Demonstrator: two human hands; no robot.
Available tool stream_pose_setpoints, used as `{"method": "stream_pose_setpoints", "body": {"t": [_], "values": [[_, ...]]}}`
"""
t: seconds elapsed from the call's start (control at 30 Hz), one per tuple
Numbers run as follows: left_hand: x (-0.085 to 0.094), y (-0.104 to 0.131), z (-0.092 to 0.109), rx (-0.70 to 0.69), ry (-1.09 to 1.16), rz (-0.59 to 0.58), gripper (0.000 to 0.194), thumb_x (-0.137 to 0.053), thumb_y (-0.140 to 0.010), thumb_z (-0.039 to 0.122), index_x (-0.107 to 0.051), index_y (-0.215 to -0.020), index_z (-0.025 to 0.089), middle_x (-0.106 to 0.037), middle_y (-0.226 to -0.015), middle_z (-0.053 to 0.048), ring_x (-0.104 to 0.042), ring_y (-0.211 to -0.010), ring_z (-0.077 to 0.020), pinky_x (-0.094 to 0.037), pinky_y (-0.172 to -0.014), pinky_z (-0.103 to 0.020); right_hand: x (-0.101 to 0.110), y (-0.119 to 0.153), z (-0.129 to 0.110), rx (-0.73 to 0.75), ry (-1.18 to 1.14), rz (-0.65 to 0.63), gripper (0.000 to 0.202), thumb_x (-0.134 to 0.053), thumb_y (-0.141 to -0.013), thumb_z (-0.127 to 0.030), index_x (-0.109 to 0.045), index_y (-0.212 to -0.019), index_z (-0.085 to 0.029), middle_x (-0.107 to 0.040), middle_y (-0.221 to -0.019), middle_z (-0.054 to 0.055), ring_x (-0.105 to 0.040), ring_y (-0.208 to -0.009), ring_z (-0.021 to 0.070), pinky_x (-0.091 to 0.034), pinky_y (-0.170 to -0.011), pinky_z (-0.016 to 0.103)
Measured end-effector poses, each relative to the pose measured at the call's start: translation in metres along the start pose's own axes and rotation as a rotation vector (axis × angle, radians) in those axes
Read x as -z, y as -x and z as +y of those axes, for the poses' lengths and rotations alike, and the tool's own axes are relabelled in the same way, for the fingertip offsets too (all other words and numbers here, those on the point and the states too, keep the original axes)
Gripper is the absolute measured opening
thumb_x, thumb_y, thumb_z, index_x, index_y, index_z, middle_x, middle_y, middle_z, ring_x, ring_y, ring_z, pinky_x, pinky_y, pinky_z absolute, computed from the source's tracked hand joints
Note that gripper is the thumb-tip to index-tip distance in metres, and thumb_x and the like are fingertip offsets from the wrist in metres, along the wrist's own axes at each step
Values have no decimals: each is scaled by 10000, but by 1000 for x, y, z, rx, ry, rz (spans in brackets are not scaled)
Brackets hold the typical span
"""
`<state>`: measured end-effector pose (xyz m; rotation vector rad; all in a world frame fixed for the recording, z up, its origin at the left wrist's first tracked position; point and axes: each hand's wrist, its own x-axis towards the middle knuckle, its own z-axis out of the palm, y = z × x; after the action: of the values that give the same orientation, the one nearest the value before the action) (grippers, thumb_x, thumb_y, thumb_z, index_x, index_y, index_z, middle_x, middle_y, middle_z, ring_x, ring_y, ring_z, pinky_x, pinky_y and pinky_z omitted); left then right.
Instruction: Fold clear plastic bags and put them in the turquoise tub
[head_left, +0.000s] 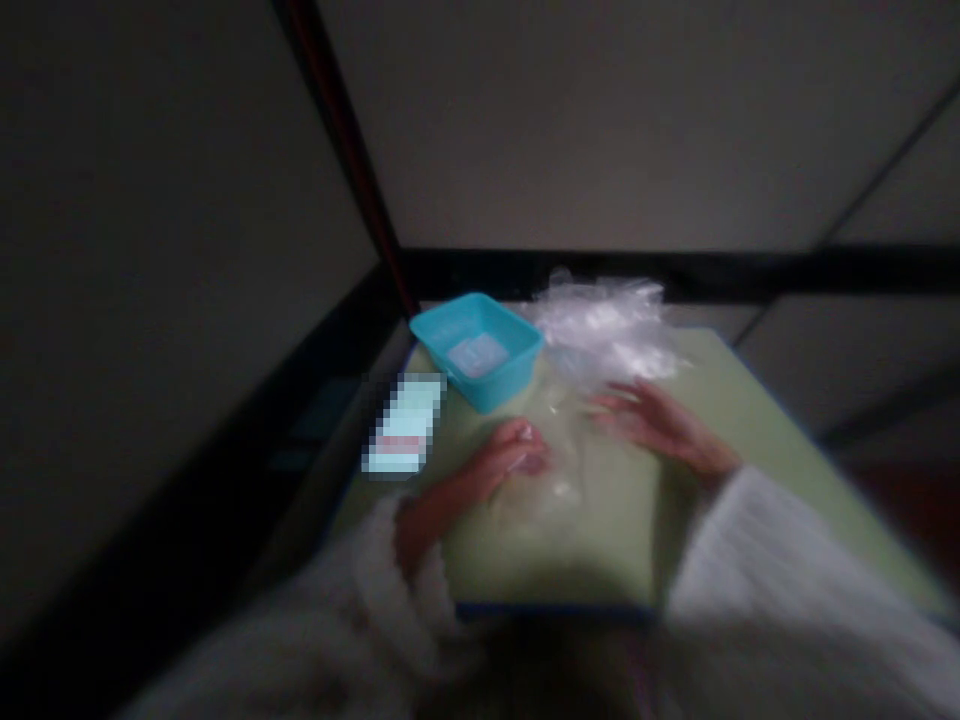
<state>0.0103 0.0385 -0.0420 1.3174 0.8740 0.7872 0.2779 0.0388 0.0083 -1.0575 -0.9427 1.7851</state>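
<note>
Over the middle of the table, my left hand [519, 448] is curled closed on a clear plastic bag [559, 492] that lies partly on the surface. My right hand [646, 415] hovers to the right of it, slightly blurred, its fingers stretched out and apart. Beyond that hand rests a crumpled heap of clear plastic bags [607, 325]. A turquoise plastic basket [514, 375] stands behind my left hand, with a pale, flat packet [478, 355] inside. The bag's outline is faint, and my left fingertips are hard to make out.
A phone with a lit, pixelated screen [405, 425] lies near the left edge of the yellow-green table [600, 560]. A pale wall [600, 130] with a dark band rises behind the table, and another wall stands at the left.
</note>
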Motion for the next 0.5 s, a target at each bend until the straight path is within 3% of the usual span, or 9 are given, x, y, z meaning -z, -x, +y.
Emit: {"method": "stream_pose_setpoints", "body": {"t": [0.07,0.17,0.27,0.4,0.5], "values": [[1,-7,-3,15,51,23,147,-597,-762,249,-496,-855,194,-645,-836,-22,-658,-748,-173,-529,-681,-302,4,-1,2,19,50,28,424,-568,-823,-481,-446,-1162,-256,-647,-1145,80,-670,-941,221,-549,-786,368],[2,-9,-2,14,111,85,238,-622,-739,252,-460,-907,205,-636,-859,-14,-656,-817,-172,-532,-759,-326,1,1,7,95,206,116,696,-736,-700,-391,-352,-1273,-300,-610,-1199,70,-645,-984,220,-544,-791,345],[0,-5,3,7,86,116,337,-670,-696,238,-451,-949,200,-628,-884,-17,-650,-790,-164,-537,-718,-317,-4,3,10,185,322,181,887,-812,-601,-351,-303,-1325,-289,-574,-1209,85,-621,-995,222,-543,-779,338],[-2,-4,11,-23,-46,145,425,-691,-659,176,-448,-1007,197,-613,-921,-17,-617,-716,-132,-502,-586,-243,0,1,10,226,349,245,777,-766,-647,-433,-346,-1285,-288,-543,-1210,83,-611,-964,213,-549,-748,344],[1,-8,12,-76,-167,217,426,-671,-643,125,-447,-1000,191,-581,-912,1,-576,-704,-103,-480,-609,-224,8,-5,13,320,403,348,690,-739,-643,-495,-402,-1208,-286,-541,-1179,74,-599,-948,214,-546,-748,365]]}}
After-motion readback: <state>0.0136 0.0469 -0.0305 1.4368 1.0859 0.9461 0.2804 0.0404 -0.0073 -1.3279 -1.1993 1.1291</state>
